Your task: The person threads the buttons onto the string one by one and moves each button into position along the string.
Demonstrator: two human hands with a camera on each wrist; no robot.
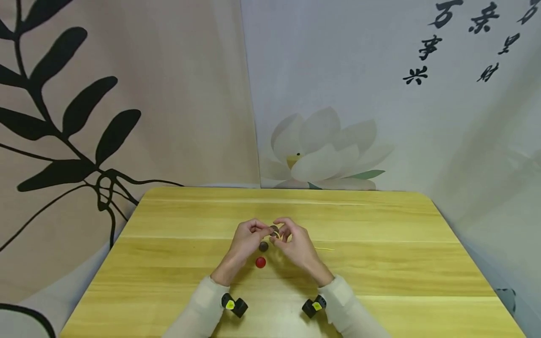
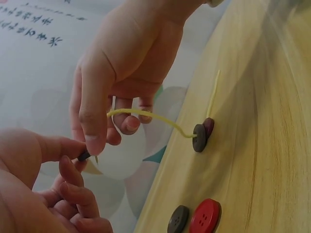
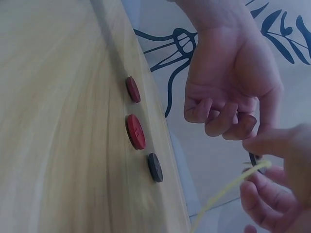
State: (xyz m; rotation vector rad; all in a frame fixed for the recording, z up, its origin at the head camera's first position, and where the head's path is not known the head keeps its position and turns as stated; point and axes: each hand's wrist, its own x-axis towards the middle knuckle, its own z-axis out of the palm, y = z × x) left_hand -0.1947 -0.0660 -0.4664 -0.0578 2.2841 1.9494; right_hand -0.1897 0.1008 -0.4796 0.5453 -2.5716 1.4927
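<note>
My left hand point(image 1: 250, 241) pinches a dark button point(image 2: 83, 156) between thumb and fingertips, above the table. Close against it, my right hand point(image 1: 296, 241) pinches a yellow string point(image 2: 146, 113) near its tip, which shows at the button. From the right hand the string runs down through another dark button point(image 2: 199, 138), and a dark red button point(image 2: 209, 127) lies right behind that one. The string's tail point(image 1: 324, 249) lies on the table right of the right hand. Fingers partly cover the held button, so how far the string passes through it cannot be told.
On the wooden table point(image 1: 380, 272), a loose dark button point(image 1: 263, 246) and a red button point(image 1: 260, 262) lie below the hands. Another red button point(image 3: 133, 90) shows in the right wrist view. A printed cloth point(image 1: 338, 94) hangs behind the table's far edge.
</note>
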